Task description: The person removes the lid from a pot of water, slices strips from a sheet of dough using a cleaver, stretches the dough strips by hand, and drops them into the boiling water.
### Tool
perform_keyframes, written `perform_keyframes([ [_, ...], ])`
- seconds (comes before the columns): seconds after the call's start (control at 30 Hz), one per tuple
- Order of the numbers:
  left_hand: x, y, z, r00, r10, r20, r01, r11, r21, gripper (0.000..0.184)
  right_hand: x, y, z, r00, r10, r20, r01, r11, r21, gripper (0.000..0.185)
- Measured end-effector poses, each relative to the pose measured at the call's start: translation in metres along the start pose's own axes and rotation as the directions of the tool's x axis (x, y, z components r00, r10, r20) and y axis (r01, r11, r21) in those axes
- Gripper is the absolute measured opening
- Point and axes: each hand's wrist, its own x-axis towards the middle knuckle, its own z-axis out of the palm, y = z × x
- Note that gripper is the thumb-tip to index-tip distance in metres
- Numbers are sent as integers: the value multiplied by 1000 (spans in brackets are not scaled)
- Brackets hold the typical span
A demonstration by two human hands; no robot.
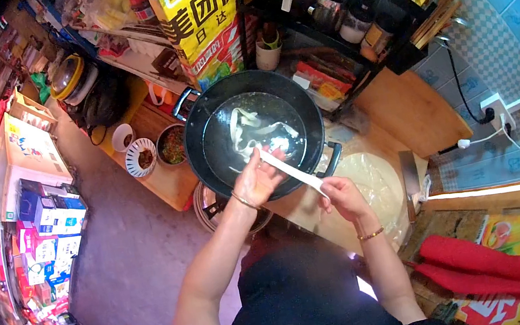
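A white strip of noodle dough (292,170) stretches between my two hands. Over the near rim of the black wok (194,146), my left hand (257,179) grips its upper end, palm turned upward. My right hand (343,197) pinches the lower end, just right of the wok's near handle (332,157). Inside the wok is liquid, with pale noodles (242,122) in it. Beyond my right hand, on the wooden surface, lies a pale dough sheet (372,177) under clear plastic.
Left of the wok stand a bowl of chopped food (172,149), a striped bowl (133,159) and a white cup (123,137). A cleaver (410,176) lies at the right, near red cloth sleeves (479,258). A black shelf (322,34) with jars rises behind.
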Motion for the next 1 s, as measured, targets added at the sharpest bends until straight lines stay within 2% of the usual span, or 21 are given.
perform_keyframes([
  [0.03, -5, -7, 3, 989, -121, 90, 129, 988, -82, 39, 0, -2, 5, 1000, -17, -16, 18, 999, 30, 24],
  [0.07, -8, -17, 7, 968, -228, 101, 236, 968, -82, 45, 1, -6, 8, 1000, -17, -18, 17, 1000, 26, 24],
  [0.13, -1, -38, 1, 961, -219, 168, 240, 965, -111, 42, 2, -9, 11, 997, 26, 74, -19, 996, -91, 26],
  [0.17, 4, -39, 2, 965, -186, 187, 216, 963, -158, 38, 1, -9, 14, 997, -15, 71, 23, 993, -112, 25],
  [0.2, 3, -36, 8, 986, -133, 98, 139, 988, -67, 31, -2, -6, 10, 998, -11, 67, 19, 994, -111, 25],
  [0.3, 22, -18, 9, 993, -5, -116, 9, 999, 32, 24, -14, -2, -6, 994, 105, -18, -107, 961, -255, 21],
  [0.33, 25, -9, 10, 994, -36, -100, 39, 999, 28, 25, -19, -4, -11, 994, 105, -15, -105, 960, -259, 21],
  [0.4, 34, 6, 13, 994, 13, -108, 7, 984, 178, 26, -28, -6, -19, 981, 193, -6, -187, 941, -282, 20],
  [0.47, 40, 20, 18, 990, 52, -129, -30, 985, 170, 27, -26, 2, -25, 989, 150, -5, -147, 959, -242, 21],
  [0.53, 50, 33, 17, 986, 121, -116, -100, 980, 172, 28, -15, 1, -19, 999, 50, -3, -50, 991, -124, 23],
  [0.57, 48, 34, 15, 998, 63, -29, -61, 995, 80, 32, -8, -2, -11, 1000, 29, 12, -27, 991, -129, 25],
  [0.6, 33, 29, 25, 998, 62, -31, -60, 995, 81, 32, -3, -4, -3, 1000, 29, 12, -27, 992, -126, 25],
  [0.63, 14, 18, 34, 978, -180, 103, 177, 984, 30, 34, 2, -6, 5, 1000, 5, 11, -5, 998, -55, 26],
  [0.67, 0, 6, 39, 884, -398, 246, 408, 913, 14, 37, 6, -10, 10, 1000, -21, 10, 21, 1000, 14, 27],
  [0.73, 4, -27, 14, 859, -497, 119, 487, 867, 103, 39, 8, -14, 13, 999, -22, 36, 22, 1000, -4, 29],
  [0.77, 1, -33, 12, 860, -457, 227, 453, 889, 72, 38, 7, -13, 13, 998, -7, 63, 10, 999, -49, 29],
  [0.8, 3, -37, 12, 873, -364, 324, 348, 931, 109, 34, 4, -13, 14, 996, 10, 91, -1, 995, -97, 30],
  [0.83, 7, -37, 14, 951, -266, 157, 251, 962, 112, 32, 1, -16, 16, 998, 37, 59, -27, 987, -156, 27],
  [0.87, 11, -34, 20, 989, -148, -12, 148, 980, 135, 30, 0, -10, 12, 998, 37, 59, -27, 987, -158, 27],
  [0.93, 13, -24, 22, 1000, -8, 9, 6, 980, 197, 28, -2, 7, -2, 995, 86, -45, -95, 967, -237, 23],
  [1.0, 15, -12, 26, 999, 24, -26, -17, 971, 240, 25, -11, 8, -6, 996, 72, -45, -82, 958, -275, 19],
])
